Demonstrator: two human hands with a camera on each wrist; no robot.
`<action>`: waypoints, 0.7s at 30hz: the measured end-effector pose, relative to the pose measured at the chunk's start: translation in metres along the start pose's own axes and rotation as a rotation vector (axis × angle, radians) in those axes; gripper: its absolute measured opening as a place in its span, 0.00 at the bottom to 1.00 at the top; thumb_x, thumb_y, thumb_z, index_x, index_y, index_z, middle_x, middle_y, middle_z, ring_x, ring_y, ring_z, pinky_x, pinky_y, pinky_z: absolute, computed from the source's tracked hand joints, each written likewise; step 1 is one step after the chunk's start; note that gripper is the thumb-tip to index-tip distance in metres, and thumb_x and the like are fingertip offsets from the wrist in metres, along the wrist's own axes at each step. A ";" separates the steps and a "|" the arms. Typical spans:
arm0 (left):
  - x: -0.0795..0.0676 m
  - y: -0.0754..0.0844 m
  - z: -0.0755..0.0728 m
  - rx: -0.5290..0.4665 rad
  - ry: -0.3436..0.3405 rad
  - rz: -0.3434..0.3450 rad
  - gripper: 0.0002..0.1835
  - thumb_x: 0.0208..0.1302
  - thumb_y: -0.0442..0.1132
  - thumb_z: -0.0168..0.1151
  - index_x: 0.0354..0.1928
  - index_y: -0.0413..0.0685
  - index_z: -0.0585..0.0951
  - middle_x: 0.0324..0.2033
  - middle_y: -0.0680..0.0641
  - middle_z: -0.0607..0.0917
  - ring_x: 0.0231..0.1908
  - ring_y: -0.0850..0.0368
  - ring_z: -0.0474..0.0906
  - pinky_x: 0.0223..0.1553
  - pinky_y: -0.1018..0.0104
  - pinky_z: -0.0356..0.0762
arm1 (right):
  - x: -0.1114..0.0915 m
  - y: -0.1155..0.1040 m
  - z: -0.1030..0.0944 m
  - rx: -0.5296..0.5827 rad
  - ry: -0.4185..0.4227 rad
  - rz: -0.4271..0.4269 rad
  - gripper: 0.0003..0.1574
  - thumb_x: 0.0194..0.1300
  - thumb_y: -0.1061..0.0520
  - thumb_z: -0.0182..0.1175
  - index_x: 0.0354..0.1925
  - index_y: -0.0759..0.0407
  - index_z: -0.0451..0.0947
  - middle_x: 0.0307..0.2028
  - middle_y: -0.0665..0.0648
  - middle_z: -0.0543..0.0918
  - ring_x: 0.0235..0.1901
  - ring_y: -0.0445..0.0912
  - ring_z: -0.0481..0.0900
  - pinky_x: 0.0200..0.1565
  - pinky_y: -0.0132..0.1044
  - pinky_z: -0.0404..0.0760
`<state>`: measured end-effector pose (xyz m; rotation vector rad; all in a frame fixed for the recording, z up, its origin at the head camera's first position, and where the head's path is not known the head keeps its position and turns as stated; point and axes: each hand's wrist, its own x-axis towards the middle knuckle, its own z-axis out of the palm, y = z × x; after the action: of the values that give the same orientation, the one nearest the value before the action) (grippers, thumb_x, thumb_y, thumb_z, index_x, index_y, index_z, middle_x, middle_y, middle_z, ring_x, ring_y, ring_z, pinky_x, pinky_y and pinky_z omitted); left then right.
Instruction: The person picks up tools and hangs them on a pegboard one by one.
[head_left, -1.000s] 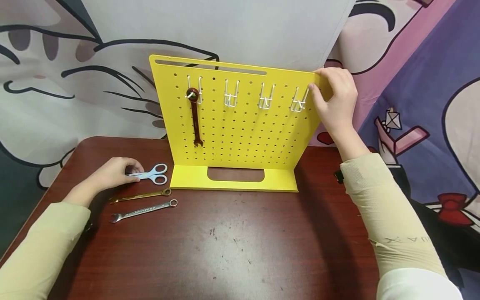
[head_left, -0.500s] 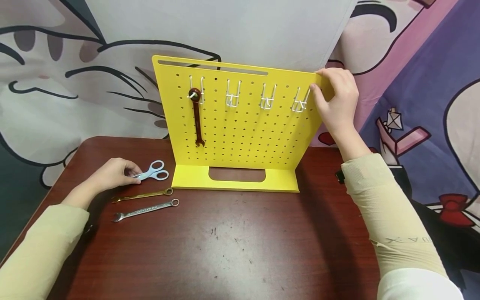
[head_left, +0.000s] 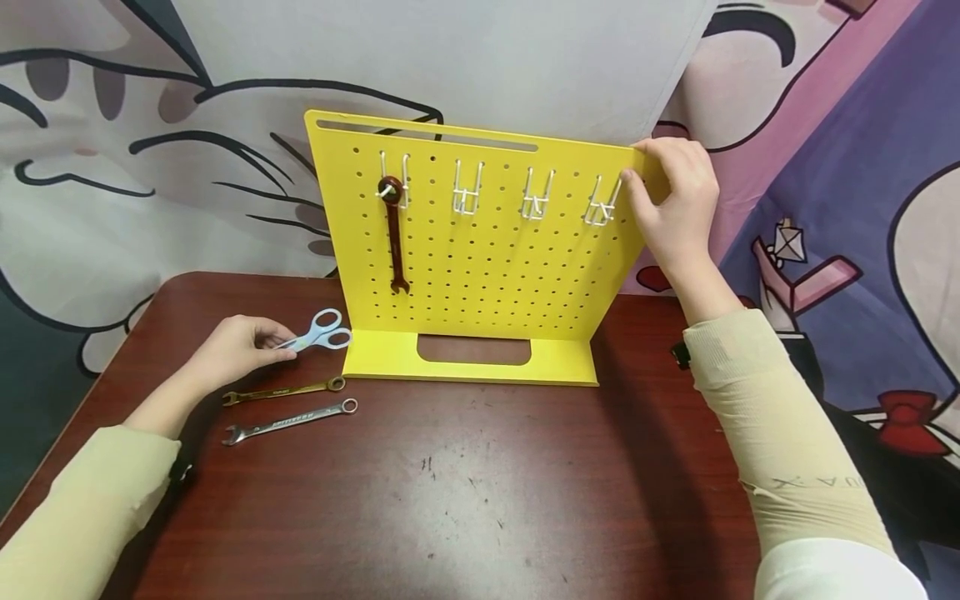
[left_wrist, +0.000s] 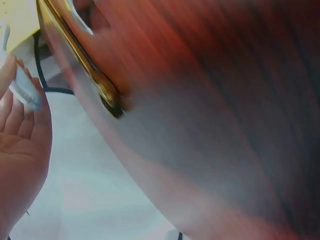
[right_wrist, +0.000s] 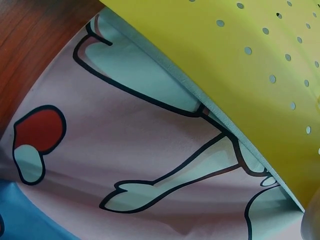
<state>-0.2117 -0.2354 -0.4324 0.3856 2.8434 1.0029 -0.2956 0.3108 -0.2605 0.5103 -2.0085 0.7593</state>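
My left hand (head_left: 242, 348) pinches a pair of light blue scissors (head_left: 322, 333) by the blade end, the two finger loops pointing right toward the pegboard. In the left wrist view the scissors (left_wrist: 25, 90) show between thumb and fingers. My right hand (head_left: 678, 196) grips the upper right corner of the yellow pegboard (head_left: 480, 267), thumb on its front face. A dark red wrench (head_left: 394, 237) hangs from the leftmost white hook (head_left: 406, 179). The other white hooks (head_left: 467, 190) along that row hold nothing. The right wrist view shows mostly the board's perforated face (right_wrist: 250, 90).
On the table (head_left: 480, 500), a gold wrench (head_left: 285, 392) and a silver wrench (head_left: 292, 422) lie side by side just below my left hand. The board's yellow base (head_left: 382, 357) stands near the table's back edge. A printed cloth (head_left: 225, 183) hangs behind.
My left hand has raised the scissors and shifted them right, so their loops now overlap the board's left edge in the head view. The right hand keeps its grip on the board corner.
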 end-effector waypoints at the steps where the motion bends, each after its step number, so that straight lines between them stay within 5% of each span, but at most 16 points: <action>1: -0.001 0.002 0.001 -0.001 0.010 0.003 0.10 0.63 0.32 0.77 0.44 0.34 0.90 0.32 0.46 0.91 0.29 0.66 0.77 0.32 0.74 0.77 | 0.000 0.000 0.000 0.000 0.001 -0.001 0.17 0.68 0.57 0.69 0.50 0.68 0.87 0.49 0.67 0.90 0.55 0.62 0.82 0.65 0.47 0.75; 9: -0.002 0.024 0.007 -0.013 0.117 0.029 0.10 0.66 0.32 0.74 0.46 0.34 0.89 0.31 0.44 0.88 0.28 0.62 0.70 0.28 0.70 0.69 | -0.001 -0.001 0.001 -0.005 0.000 0.003 0.17 0.69 0.57 0.69 0.51 0.68 0.87 0.49 0.67 0.90 0.54 0.62 0.82 0.64 0.46 0.75; 15: -0.002 0.044 0.014 -0.074 0.193 0.030 0.12 0.65 0.33 0.76 0.48 0.34 0.89 0.34 0.39 0.90 0.29 0.61 0.73 0.29 0.75 0.72 | -0.002 0.000 0.001 -0.007 0.000 0.006 0.17 0.69 0.57 0.69 0.51 0.67 0.87 0.49 0.66 0.90 0.55 0.62 0.82 0.64 0.46 0.75; 21: 0.005 0.062 0.026 -0.182 0.246 0.052 0.13 0.67 0.31 0.73 0.51 0.32 0.88 0.41 0.33 0.92 0.31 0.78 0.77 0.34 0.86 0.76 | -0.001 -0.001 0.001 0.001 0.007 -0.003 0.17 0.69 0.57 0.70 0.51 0.68 0.87 0.49 0.67 0.90 0.55 0.62 0.82 0.65 0.46 0.75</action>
<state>-0.1997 -0.1714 -0.4141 0.3413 2.9308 1.3964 -0.2957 0.3096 -0.2613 0.5106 -2.0008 0.7591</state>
